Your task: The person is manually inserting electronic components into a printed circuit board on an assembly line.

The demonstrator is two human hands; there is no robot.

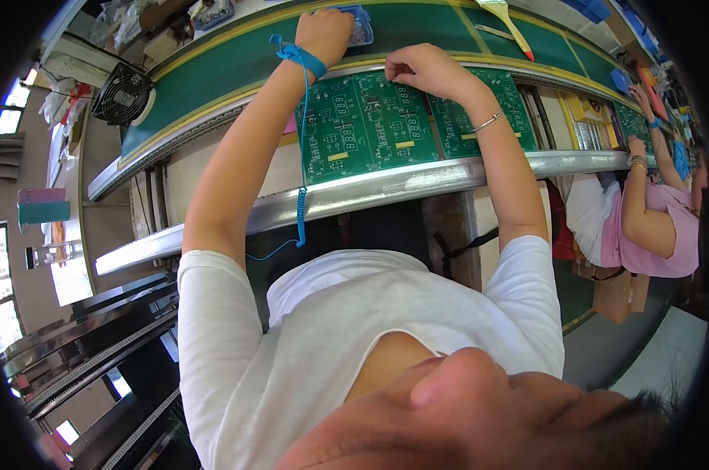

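Green circuit boards lie side by side across the metal rails in front of me, with white digit displays and pale yellow parts on them. My right hand is over the upper edge of the boards. Its thumb and index finger are pinched together near the board surface; whatever they hold is too small to make out. At the left side of a small blue bin holding small parts is my left hand. Its fingers are curled and the fingertips are hidden. A blue wrist strap circles my left wrist, its coiled cord hanging down across the front rail.
Beyond the boards runs a green belt with yellow edging. A brush lies on it at the upper right. The silver front rail crosses near my body. A black fan stands at left; a co-worker works at right.
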